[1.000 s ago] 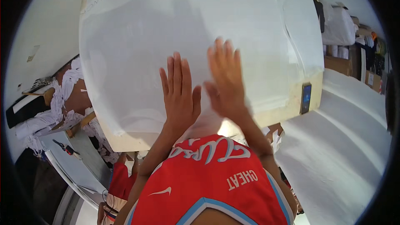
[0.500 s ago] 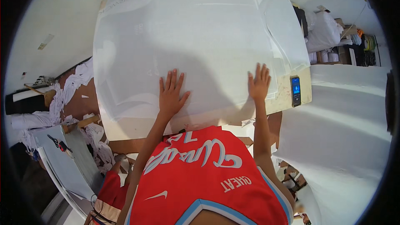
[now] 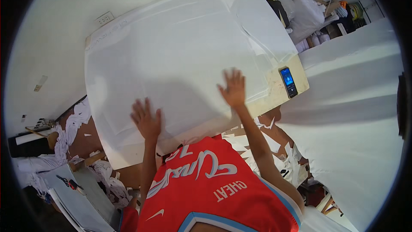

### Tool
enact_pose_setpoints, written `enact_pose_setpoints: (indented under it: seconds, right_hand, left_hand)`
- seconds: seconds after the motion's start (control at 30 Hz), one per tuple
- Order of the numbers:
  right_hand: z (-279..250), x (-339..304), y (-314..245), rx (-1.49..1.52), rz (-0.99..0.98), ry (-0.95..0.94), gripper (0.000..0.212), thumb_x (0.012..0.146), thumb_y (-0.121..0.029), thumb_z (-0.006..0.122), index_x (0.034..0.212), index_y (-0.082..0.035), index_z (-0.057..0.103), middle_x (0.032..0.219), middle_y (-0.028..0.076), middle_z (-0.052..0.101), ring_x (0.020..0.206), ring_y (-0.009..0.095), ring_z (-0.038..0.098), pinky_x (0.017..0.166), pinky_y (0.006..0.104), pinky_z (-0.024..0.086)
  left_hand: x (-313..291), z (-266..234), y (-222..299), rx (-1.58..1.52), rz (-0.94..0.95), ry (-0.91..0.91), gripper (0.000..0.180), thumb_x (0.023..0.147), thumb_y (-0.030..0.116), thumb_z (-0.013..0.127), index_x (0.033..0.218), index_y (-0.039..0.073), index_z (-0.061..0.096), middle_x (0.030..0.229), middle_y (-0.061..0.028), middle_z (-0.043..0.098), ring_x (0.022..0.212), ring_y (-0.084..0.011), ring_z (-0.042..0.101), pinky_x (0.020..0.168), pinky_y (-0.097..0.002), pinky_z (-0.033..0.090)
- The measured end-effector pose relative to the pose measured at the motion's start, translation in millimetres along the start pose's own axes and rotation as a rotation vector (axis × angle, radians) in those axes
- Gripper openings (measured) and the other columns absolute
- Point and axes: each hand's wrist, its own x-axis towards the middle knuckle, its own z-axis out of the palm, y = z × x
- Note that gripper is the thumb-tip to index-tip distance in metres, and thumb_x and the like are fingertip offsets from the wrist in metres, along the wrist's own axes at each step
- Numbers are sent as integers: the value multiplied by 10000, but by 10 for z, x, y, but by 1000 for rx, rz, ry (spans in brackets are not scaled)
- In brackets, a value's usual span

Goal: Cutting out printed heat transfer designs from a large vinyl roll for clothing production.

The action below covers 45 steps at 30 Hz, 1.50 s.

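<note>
A wide, thin white sheet [image 3: 184,51], faintly see-through, covers most of the pale table [image 3: 124,157]. Whether it is paper or fabric I cannot tell. My left hand [image 3: 147,122] is over its near left part, palm down with fingers spread. Farther right, my right hand [image 3: 234,89] is over the sheet too, fingers apart and slightly blurred. Neither hand grips anything. Toward the far right corner a second white piece [image 3: 253,17] with a curved edge overlaps the sheet. A phone [image 3: 288,82] with a lit blue screen lies on the bare right edge of the table.
Scissors [image 3: 68,183] lie on a grey surface [image 3: 86,195] at the lower left. White scraps [image 3: 81,114] trail over the floor on the left. Another white-covered surface [image 3: 343,99] stands on the right. Bags and folded stacks [image 3: 309,15] sit at the back right.
My left hand has moved left and my right hand has shifted left over the sheet. The whole view has tilted, so the table appears rotated.
</note>
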Motion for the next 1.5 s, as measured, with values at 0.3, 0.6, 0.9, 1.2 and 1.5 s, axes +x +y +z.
enact_pose_setpoints:
  seconds: [0.3, 0.6, 0.9, 1.2, 1.5]
  right_hand:
    - [228, -8, 1005, 127, 86, 80, 690, 899, -512, 466, 1461, -156, 284, 1524, 130, 219, 1407, 335, 169, 1140, 475, 114]
    - [-345, 248, 323, 202, 61, 130, 616, 933, -403, 453, 1447, -100, 304, 1505, 183, 240, 1396, 373, 189, 1130, 507, 135]
    - [14, 18, -1007, 157, -267, -51, 619, 877, -320, 572, 1414, -83, 373, 1479, 176, 303, 1376, 370, 244, 1108, 523, 173]
    - [496, -18, -806, -68, -297, 33, 641, 957, -477, 411, 1466, -120, 259, 1515, 161, 231, 1380, 371, 232, 1112, 492, 198]
    - [551, -4, -832, -4, -262, 16, 670, 944, -580, 302, 1472, -169, 261, 1525, 137, 217, 1402, 335, 197, 1136, 470, 144]
  left_hand:
    - [-206, 378, -452, -1, -60, 2, 672, 870, 468, 536, 1450, 199, 329, 1513, -127, 259, 1394, -335, 229, 1115, -528, 161]
    - [105, 115, -973, 169, -332, 439, 728, 923, 480, 475, 1486, 115, 192, 1523, -223, 146, 1411, -372, 145, 1103, -570, 142]
    - [150, 63, -530, -111, -60, 64, 648, 891, 416, 522, 1458, 197, 298, 1520, -140, 223, 1403, -338, 189, 1125, -524, 142]
    - [-1282, 155, -2503, 169, -742, 209, 587, 922, 515, 420, 1406, 186, 374, 1460, -104, 335, 1365, -308, 260, 1096, -550, 147]
    - [-4165, 420, -2621, -131, -1715, 145, 762, 855, 524, 536, 1430, 90, 287, 1390, -240, 394, 1293, -401, 374, 1014, -519, 334]
